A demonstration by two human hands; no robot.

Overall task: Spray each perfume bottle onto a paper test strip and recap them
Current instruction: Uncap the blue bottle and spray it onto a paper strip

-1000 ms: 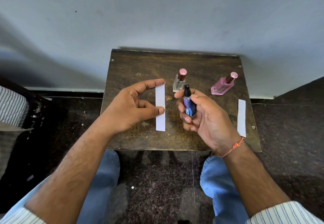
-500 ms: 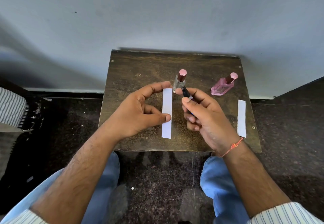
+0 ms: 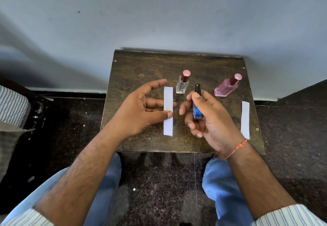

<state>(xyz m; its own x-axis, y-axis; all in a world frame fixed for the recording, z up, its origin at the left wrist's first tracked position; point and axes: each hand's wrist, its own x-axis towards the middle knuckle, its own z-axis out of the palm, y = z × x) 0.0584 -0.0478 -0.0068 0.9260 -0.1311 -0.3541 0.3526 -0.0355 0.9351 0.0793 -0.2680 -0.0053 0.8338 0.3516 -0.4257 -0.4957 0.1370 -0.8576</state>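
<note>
Looks like a plain room at home, not a lab or shop. I'm seated at a small worn wooden table (image 3: 141, 63) shoved against a bare painted wall (image 3: 159, 13), dark speckled stone floor (image 3: 159, 172) with bits of debris.

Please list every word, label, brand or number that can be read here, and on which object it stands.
No text can be read.
Blue perfume bottle in the right hand: a faint mark, too blurred.
Pink perfume bottle: a faint mark, too small.
Paper strips: blank.
</note>
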